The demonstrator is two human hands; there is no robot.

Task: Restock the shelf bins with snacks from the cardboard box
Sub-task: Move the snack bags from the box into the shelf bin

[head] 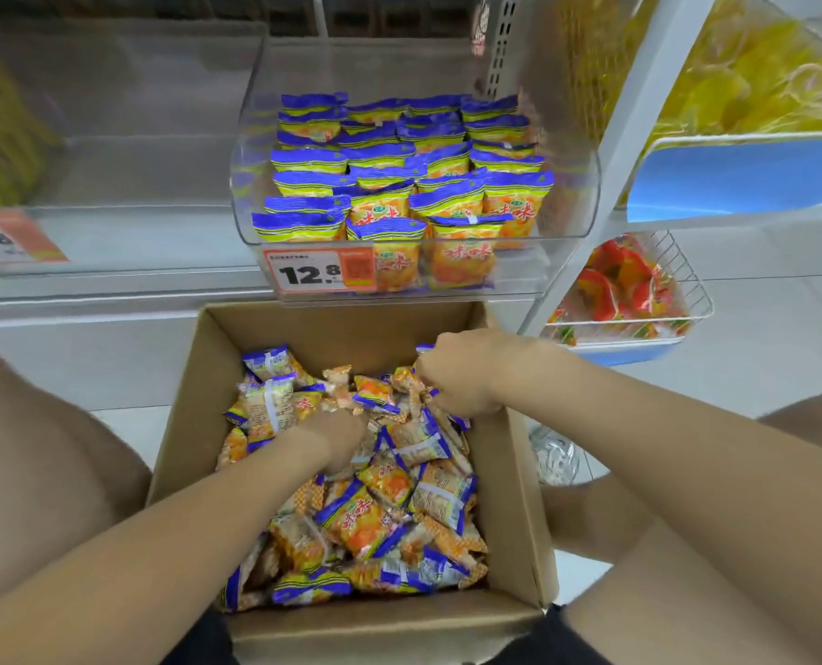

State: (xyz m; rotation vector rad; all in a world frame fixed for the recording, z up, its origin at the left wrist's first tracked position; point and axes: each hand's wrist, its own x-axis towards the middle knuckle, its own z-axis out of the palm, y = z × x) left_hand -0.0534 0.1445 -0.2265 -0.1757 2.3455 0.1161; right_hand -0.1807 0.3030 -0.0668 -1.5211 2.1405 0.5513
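Snack packets of orange-and-blue foil [370, 520] lie under our hands in the brown cardboard box [519, 496]. Our right hand [452, 371] grips some; whether our left hand [337, 434] holds any, we cannot tell. The clear plastic bin [567, 204] waits at twelve o'clock, nearer the right hand.

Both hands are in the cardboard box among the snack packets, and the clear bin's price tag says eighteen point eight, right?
Not quite: in the head view the price tag on the clear bin reads 12.8. The left hand and right hand are indeed in the cardboard box among the snack packets.
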